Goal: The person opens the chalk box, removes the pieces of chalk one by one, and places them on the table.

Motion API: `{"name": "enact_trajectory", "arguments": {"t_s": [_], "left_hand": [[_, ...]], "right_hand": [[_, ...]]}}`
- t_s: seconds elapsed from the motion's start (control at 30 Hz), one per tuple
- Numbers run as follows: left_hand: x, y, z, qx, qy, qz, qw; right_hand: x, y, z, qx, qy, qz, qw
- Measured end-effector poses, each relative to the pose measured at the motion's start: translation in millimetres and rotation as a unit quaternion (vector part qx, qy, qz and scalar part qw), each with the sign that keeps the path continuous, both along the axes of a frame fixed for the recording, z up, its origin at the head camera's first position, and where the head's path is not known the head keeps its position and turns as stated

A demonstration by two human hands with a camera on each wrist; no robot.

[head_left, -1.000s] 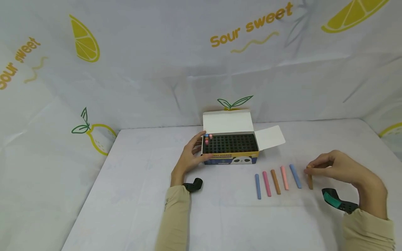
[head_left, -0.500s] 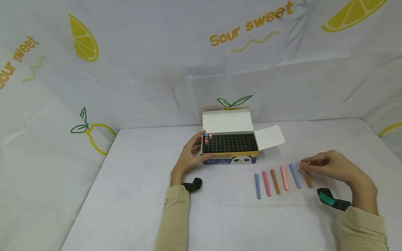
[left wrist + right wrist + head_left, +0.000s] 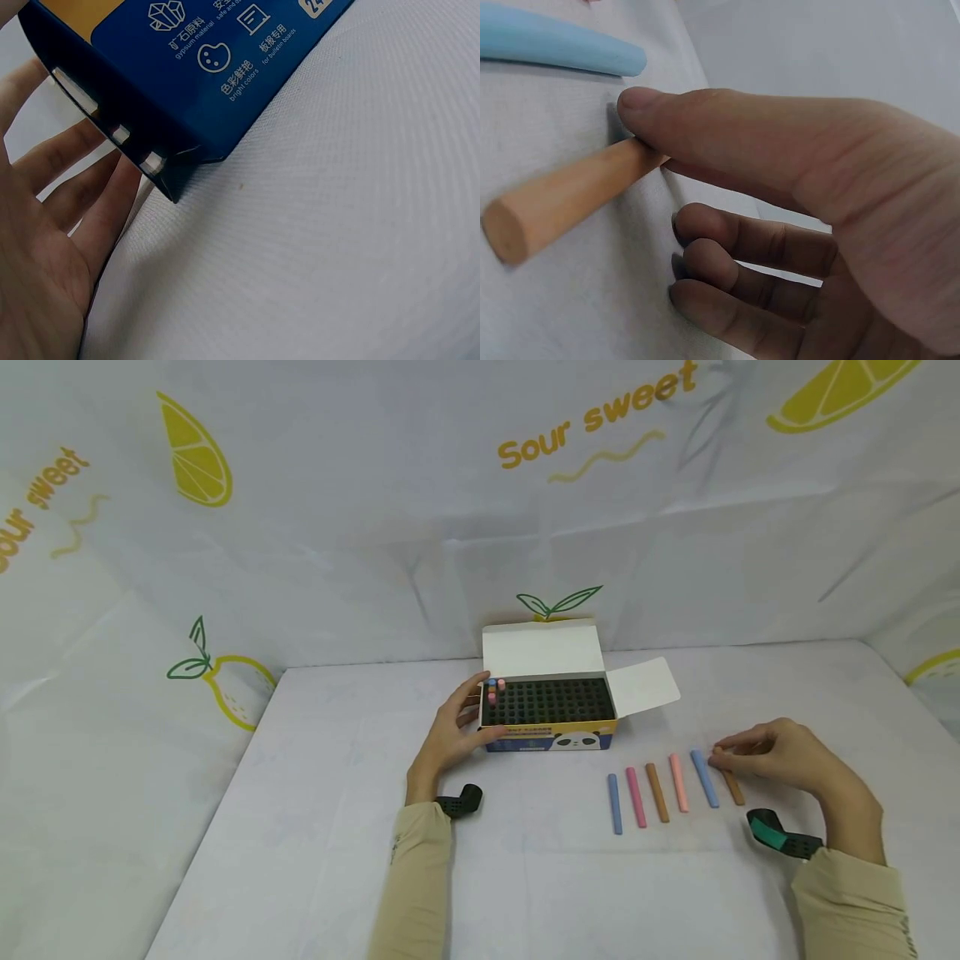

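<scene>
White-clothed desk (image 3: 300,827) with a chalk box and a row of chalk sticks

Near the centre of the frame my open chalk box (image 3: 551,727) sits on the desk, lid flaps up, a few sticks standing in its upper left corner. To its lower right six sticks lie side by side on the cloth: blue chalk (image 3: 615,804), pink chalk (image 3: 636,797), brown chalk (image 3: 657,793), peach chalk (image 3: 678,783), light blue chalk (image 3: 704,779) and, rightmost, the orange-brown chalk (image 3: 731,785). My left hand (image 3: 450,735) rests on the desk against the box's left end; my right hand (image 3: 787,760) pinches the orange-brown stick's far end.
</scene>
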State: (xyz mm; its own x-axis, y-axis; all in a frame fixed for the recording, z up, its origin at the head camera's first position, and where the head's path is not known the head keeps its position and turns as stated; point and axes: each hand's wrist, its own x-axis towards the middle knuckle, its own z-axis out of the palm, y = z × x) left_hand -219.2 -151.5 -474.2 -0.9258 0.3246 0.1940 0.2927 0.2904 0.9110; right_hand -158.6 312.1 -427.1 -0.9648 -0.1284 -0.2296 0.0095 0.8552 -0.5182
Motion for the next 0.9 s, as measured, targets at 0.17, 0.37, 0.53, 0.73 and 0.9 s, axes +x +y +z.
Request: {"name": "enact_trajectory", "arguments": {"t_s": [0.17, 0.37, 0.53, 0.73, 0.9], "left_hand": [[0.4, -0.2, 0.7, 0.0, -0.002, 0.002, 1.0], [0.0, -0.4, -0.5, 0.0, -0.001, 0.0, 1.0], [0.1, 0.0, -0.2, 0.001, 0.0, -0.001, 1.0], [-0.2, -0.8, -0.9, 0.002, -0.001, -0.001, 1.0], [-0.6, -0.7, -0.8, 0.004, 0.001, -0.003, 1.0]], "right_hand": [[0.3, -1.9, 0.7, 0.002, -0.003, -0.004, 1.0], [1.8, -2.4, 1.1, 0.006, -0.004, -0.004, 1.0], [2.8, -1.8, 2.6, 0.009, -0.001, 0.0, 1.0], [2.4, -1.7, 4.2, 0.004, 0.025, -0.012, 1.0], [3.2, -3.3, 9.4, -0.04, 0.101, -0.05, 0.993]]}}
